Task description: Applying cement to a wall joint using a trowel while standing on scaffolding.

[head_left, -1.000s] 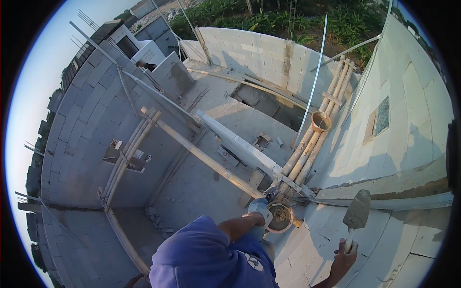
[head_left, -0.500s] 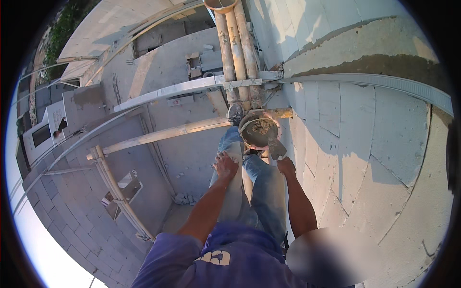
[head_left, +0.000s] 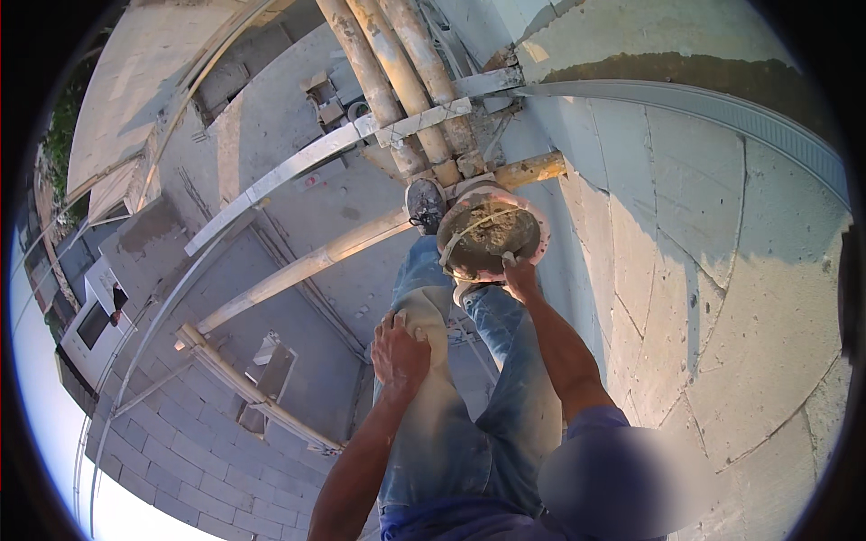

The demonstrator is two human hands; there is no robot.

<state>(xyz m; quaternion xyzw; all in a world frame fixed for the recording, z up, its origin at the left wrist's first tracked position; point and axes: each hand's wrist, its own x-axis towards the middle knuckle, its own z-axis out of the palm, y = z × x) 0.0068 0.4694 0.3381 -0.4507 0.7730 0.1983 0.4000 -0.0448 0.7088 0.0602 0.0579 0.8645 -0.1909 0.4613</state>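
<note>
My right hand [head_left: 520, 276] is closed round the handle of a trowel [head_left: 508, 260] at the near right rim of a round bucket [head_left: 542, 227]. The trowel's blade is mostly out of sight inside the bucket. Grey-brown mortar [head_left: 498, 232] lies in the bucket, and a thin handle arches across its top. With fingers apart, my left hand [head_left: 400, 353] lies on my left knee, on the dusty jeans [head_left: 431, 311], and holds nothing. Beside the bucket on its left is my shoe [head_left: 425, 206].
Several thick poles [head_left: 391, 59] run away beyond the bucket, crossed by a pale bar [head_left: 424, 122]. A long pole [head_left: 302, 275] extends left over a drop to the floor far below. On the right rises a block wall [head_left: 677, 279] with a ribbed metal strip [head_left: 713, 96].
My right hand has brought the trowel from beside the bucket into it. The view has leaned closer and turned, so the bucket looks larger. My left hand stays on the knee.
</note>
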